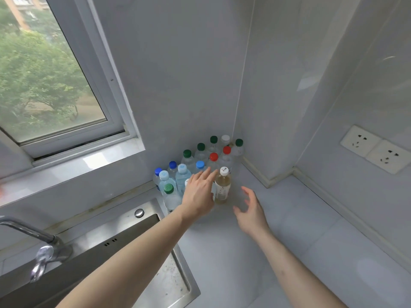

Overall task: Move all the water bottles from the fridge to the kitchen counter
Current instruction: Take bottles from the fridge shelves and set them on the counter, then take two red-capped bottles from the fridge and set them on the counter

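Several plastic water bottles (201,155) with green, red, blue and white caps stand upright in a cluster in the back corner of the white kitchen counter (295,230). At the cluster's front stands a bottle of yellowish drink (222,185) with a white cap. My left hand (199,192) hovers over the front bottles, fingers spread, holding nothing, and hides part of one bottle. My right hand (251,210) is open just right of the yellowish bottle, apart from it. The fridge is not in view.
A steel sink (155,263) with a chrome faucet (42,245) lies to the left of the bottles. A window (49,81) is above it. Tiled walls enclose the corner; wall sockets (375,148) sit at the right. Bare counter stretches toward the right and front.
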The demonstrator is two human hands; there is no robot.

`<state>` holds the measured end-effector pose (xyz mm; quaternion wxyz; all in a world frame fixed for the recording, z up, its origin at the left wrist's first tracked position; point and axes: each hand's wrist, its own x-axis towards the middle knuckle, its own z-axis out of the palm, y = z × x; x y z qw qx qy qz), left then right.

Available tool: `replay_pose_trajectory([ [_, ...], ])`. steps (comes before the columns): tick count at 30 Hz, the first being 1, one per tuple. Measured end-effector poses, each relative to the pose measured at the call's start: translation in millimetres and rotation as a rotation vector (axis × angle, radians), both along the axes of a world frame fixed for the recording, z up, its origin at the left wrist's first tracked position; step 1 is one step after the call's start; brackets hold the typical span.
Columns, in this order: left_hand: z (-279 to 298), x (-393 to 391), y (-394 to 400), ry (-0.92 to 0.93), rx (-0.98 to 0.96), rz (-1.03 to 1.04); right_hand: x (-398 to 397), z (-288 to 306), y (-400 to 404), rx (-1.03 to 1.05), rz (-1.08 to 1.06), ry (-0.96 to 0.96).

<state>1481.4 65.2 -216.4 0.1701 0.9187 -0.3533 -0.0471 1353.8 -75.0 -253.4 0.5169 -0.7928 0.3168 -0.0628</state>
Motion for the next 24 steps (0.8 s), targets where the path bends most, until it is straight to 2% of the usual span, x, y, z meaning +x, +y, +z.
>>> replay_pose_trajectory([
  [3, 9.5, -32.5, 16.2, 0.038, -0.155, -0.013, -39.0, 17.8, 7.4, 0.085, -0.02, -0.073],
  [6, 16.0, -74.3, 28.0, 0.082, -0.228, -0.087, -85.1, 35.3, 10.3, 0.094, -0.015, -0.081],
  [10, 33.0, -123.7, 29.3, 0.141, -0.239, -0.172, -143.9, 57.9, 9.0, 0.048, -0.017, -0.068],
  [16, 67.1, -183.6, 6.3, 0.127, -0.203, -0.41, -233.2, 80.4, 10.1, -0.048, -0.16, -0.076],
  [24, 87.9, -309.5, -25.4, 0.181, -0.228, -0.753, -400.5, 113.1, 48.4, -0.146, -0.476, -0.062],
])
